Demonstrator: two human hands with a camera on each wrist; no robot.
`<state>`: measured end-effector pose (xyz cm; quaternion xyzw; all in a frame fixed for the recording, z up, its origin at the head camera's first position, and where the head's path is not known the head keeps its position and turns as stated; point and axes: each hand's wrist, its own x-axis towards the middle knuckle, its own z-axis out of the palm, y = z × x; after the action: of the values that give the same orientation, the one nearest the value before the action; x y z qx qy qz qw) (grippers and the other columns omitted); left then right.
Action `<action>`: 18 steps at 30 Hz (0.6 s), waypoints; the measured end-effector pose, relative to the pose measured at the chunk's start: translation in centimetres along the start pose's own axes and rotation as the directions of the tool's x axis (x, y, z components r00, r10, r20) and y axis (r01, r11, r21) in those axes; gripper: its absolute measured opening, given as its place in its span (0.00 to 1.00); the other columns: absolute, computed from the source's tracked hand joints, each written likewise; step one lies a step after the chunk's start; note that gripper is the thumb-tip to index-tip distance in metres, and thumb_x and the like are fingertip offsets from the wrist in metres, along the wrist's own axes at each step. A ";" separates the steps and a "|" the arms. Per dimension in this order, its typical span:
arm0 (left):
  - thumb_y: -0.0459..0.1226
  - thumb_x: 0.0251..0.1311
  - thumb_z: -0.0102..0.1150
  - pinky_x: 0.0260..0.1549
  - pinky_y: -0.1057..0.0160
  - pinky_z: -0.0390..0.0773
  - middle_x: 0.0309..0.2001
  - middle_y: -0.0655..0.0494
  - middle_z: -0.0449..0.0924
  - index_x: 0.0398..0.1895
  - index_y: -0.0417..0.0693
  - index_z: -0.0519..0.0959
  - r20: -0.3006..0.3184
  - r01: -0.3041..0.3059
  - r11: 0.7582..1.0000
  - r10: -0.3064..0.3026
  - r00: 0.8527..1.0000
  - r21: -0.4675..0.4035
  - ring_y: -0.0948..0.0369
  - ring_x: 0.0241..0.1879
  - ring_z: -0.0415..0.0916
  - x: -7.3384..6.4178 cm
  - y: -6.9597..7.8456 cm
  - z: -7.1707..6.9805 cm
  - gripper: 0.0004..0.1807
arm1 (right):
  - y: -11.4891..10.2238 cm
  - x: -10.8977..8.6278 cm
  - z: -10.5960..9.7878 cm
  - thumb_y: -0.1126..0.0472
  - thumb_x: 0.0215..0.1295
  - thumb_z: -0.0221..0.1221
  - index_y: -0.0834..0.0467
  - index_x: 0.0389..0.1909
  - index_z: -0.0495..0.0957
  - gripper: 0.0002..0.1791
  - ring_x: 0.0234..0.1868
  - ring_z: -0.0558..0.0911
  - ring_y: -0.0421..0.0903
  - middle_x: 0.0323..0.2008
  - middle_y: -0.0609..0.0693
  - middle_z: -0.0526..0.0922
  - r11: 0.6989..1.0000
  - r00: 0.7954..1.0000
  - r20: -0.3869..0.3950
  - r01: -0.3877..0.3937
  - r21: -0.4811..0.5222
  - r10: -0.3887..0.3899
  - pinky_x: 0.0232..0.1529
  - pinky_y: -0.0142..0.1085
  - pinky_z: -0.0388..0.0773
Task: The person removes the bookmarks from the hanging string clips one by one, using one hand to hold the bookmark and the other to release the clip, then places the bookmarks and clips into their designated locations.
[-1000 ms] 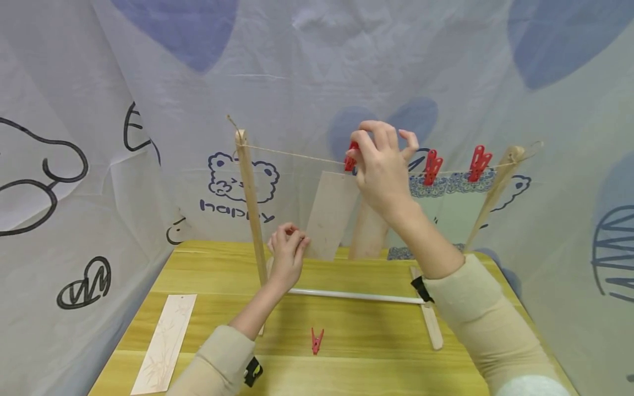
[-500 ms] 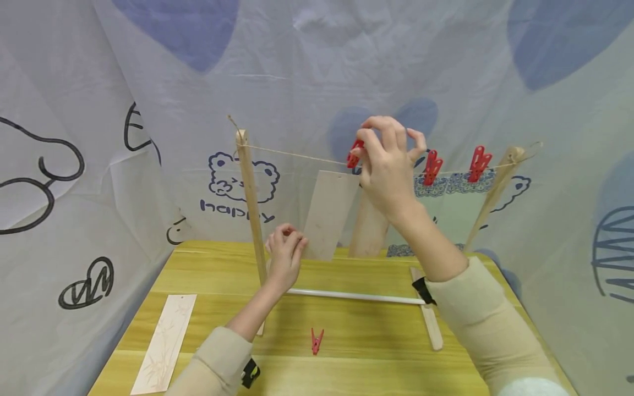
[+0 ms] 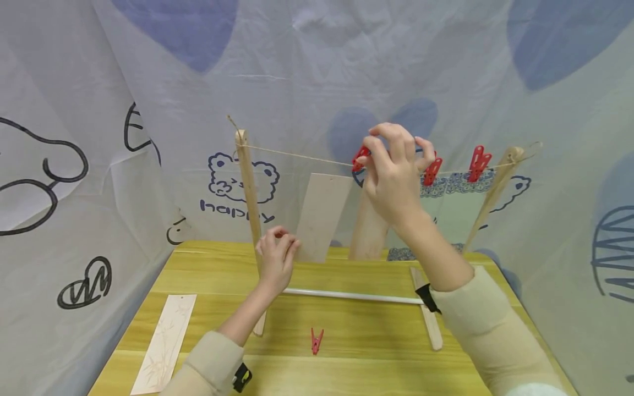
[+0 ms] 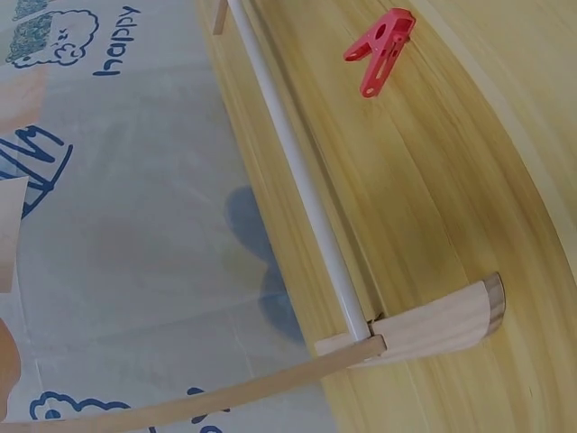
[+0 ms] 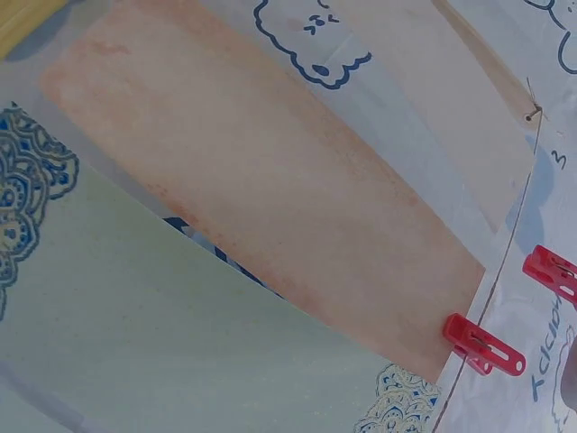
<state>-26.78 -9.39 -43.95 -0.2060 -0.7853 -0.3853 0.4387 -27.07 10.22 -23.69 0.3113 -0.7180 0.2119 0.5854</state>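
Observation:
My left hand (image 3: 276, 258) pinches the lower left edge of a pale card (image 3: 323, 217), which stands upright just below the string (image 3: 302, 156). Beside the string, my right hand (image 3: 396, 176) pinches a red clothespin (image 3: 360, 158); in the right wrist view this clothespin (image 5: 552, 273) is apart from the card. A peach-toned card (image 5: 261, 180) hangs from the string by another red clothespin (image 5: 484, 345), which my right hand hides in the head view. To the right, more red clothespins (image 3: 479, 164) hold pale green cards with blue patterned borders (image 3: 453, 212).
Wooden posts (image 3: 251, 198) with feet and a white crossbar (image 3: 351, 296) carry the string. A loose red clothespin (image 3: 317, 341) lies on the wooden table (image 3: 366, 346). At left lies a card with a bamboo drawing (image 3: 164, 344). A printed cloth (image 3: 297, 66) hangs behind.
My left hand has shifted a little left, taking the pale card along. My right hand has moved slightly right with the clothespin still pinched.

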 end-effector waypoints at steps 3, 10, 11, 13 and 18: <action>0.49 0.65 0.41 0.45 0.41 0.54 0.41 0.42 0.65 0.28 0.39 0.73 -0.028 -0.030 1.000 0.030 0.999 -0.004 0.47 0.41 0.63 0.0 -0.3 -0.2 0.22 | -0.1 -0.3 -0.3 0.62 0.65 0.52 0.62 0.33 0.75 0.06 0.53 0.67 0.52 0.45 0.54 0.72 1.000 1.000 -0.013 -0.008 0.002 0.008 0.54 0.53 0.43; 0.48 0.65 0.41 0.44 0.44 0.51 0.41 0.43 0.63 0.28 0.40 0.71 -0.013 -0.030 0.999 0.029 0.999 -0.031 0.46 0.41 0.60 -0.3 -0.7 -1.2 0.21 | -0.1 -1.4 -0.6 0.71 0.59 0.50 0.62 0.34 0.75 0.06 0.53 0.68 0.53 0.45 0.55 0.73 0.999 1.000 0.017 -0.019 -0.026 0.019 0.51 0.56 0.45; 0.48 0.65 0.41 0.44 0.44 0.51 0.41 0.43 0.63 0.28 0.40 0.71 -0.012 -0.028 0.999 0.028 1.000 -0.028 0.47 0.41 0.60 -0.3 -0.8 -1.4 0.20 | -0.1 -1.6 -0.6 0.71 0.58 0.50 0.62 0.35 0.75 0.06 0.53 0.68 0.53 0.45 0.55 0.73 0.999 1.000 0.023 -0.017 -0.032 0.018 0.50 0.56 0.46; 0.48 0.66 0.41 0.44 0.45 0.51 0.42 0.43 0.63 0.28 0.40 0.71 -0.008 -0.022 1.000 0.022 1.000 -0.019 0.47 0.41 0.60 -0.5 -0.8 -1.7 0.20 | -0.2 -2.1 -0.5 0.68 0.60 0.52 0.62 0.35 0.74 0.04 0.53 0.68 0.53 0.45 0.55 0.73 0.999 0.999 0.031 -0.016 -0.040 0.017 0.50 0.57 0.47; 0.49 0.65 0.41 0.45 0.45 0.50 0.42 0.42 0.63 0.28 0.39 0.72 0.002 -0.003 1.000 0.003 1.000 -0.012 0.46 0.41 0.60 -0.8 -1.0 -2.2 0.21 | -0.3 -3.2 -0.6 0.60 0.64 0.54 0.62 0.36 0.74 0.08 0.52 0.68 0.54 0.45 0.55 0.72 0.998 0.998 0.065 -0.021 -0.055 0.025 0.50 0.57 0.47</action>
<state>-25.83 -11.75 -44.33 -0.2101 -0.7831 -0.3891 0.4373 -26.04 11.00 -26.68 0.2938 -0.7458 0.1887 0.5673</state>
